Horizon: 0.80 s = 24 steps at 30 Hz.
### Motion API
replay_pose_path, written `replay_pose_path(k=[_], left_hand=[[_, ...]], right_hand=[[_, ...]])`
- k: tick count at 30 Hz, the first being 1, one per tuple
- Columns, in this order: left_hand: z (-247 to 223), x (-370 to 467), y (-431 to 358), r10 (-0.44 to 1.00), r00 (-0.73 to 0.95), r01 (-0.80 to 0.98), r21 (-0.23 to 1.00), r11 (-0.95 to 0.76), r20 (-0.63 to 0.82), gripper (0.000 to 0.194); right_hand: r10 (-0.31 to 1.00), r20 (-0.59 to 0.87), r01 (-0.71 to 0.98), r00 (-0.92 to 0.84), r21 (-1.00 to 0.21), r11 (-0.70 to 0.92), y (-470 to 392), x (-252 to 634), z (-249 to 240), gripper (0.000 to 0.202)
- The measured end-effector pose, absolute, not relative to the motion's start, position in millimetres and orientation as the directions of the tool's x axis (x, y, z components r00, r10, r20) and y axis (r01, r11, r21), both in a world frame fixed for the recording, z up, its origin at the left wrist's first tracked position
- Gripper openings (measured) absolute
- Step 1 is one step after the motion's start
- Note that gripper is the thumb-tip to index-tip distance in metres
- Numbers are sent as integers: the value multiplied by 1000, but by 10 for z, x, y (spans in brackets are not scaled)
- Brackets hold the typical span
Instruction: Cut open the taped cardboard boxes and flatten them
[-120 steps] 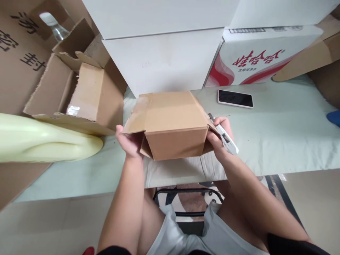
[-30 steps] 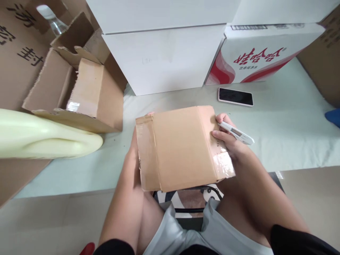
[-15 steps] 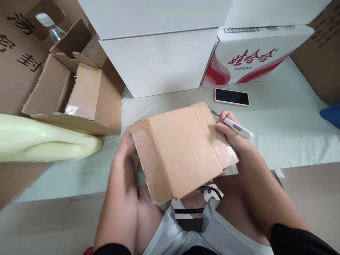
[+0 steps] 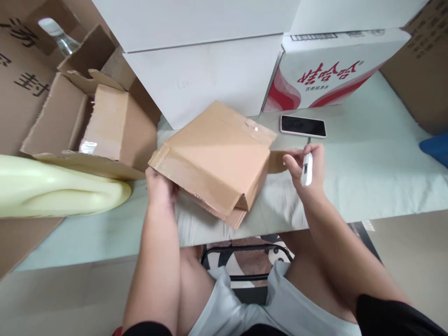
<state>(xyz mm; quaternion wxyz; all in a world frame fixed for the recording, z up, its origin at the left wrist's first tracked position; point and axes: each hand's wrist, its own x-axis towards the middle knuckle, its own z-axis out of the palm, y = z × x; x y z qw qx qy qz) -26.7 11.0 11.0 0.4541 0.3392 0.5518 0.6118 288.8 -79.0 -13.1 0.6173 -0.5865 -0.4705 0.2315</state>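
A brown cardboard box [image 4: 213, 144] is tilted above the cloth-covered table, its taped flaps sticking out at the left and far right. My left hand [image 4: 161, 189] grips its left corner, with the fingers partly hidden beneath the flap. In my right hand [image 4: 311, 172] is a white utility knife [image 4: 307, 169], its handle toward me and the short dark blade pointing away. The fingertips of that hand are also at a flap on the box's right side; whether they pinch it I cannot tell.
A phone [image 4: 303, 126] lies beyond my right hand. White cartons [image 4: 210, 84] and a red-and-white carton [image 4: 325, 74] stand at the back. At left are an open cardboard box [image 4: 140, 135], a bottle [image 4: 59, 35] and a pale yellow smooth object [image 4: 63, 186]. A blue item [image 4: 436, 151] sits far right.
The cardboard box has turned and moved away from my lap, over the table. My right hand has moved to its side flap, and the knife has swung from slanting sideways to pointing away.
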Motion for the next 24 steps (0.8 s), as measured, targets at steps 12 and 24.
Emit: replay_pose_path(k=[12, 24], left_hand=[[187, -151, 62, 907, -419, -349, 930, -117, -44, 38], [235, -114, 50, 932, -363, -405, 902, -150, -8, 42]], right_hand=[[871, 487, 476, 65, -782, 402, -956, 2302, -208, 54], [915, 354, 399, 195, -881, 256, -915, 2244, -215, 46]])
